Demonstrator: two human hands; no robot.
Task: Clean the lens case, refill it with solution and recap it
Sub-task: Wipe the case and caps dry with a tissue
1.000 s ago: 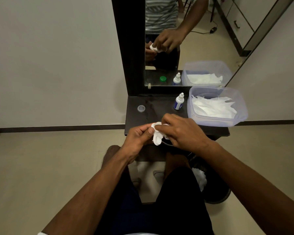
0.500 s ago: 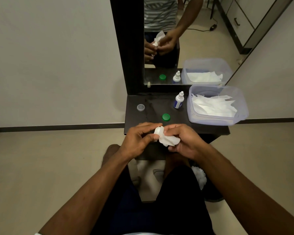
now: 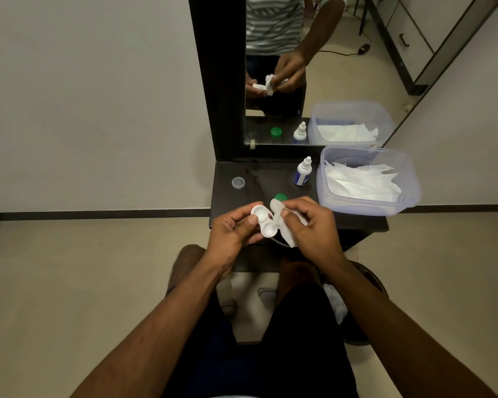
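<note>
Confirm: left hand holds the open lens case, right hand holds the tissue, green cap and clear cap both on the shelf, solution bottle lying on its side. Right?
Not quite. The head view shows the solution bottle standing upright on the shelf, not lying on its side. The rest holds: the left hand holds the open lens case, the right hand holds the tissue, and the green cap and clear cap are on the shelf.

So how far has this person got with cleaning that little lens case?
Both caps look off: the green cap and the clear cap lie on the black shelf. In hand is the wiping: the left hand holds the open white lens case, and the right hand pinches a tissue beside it. Left to do: refilling from the upright solution bottle, then recapping.
</note>
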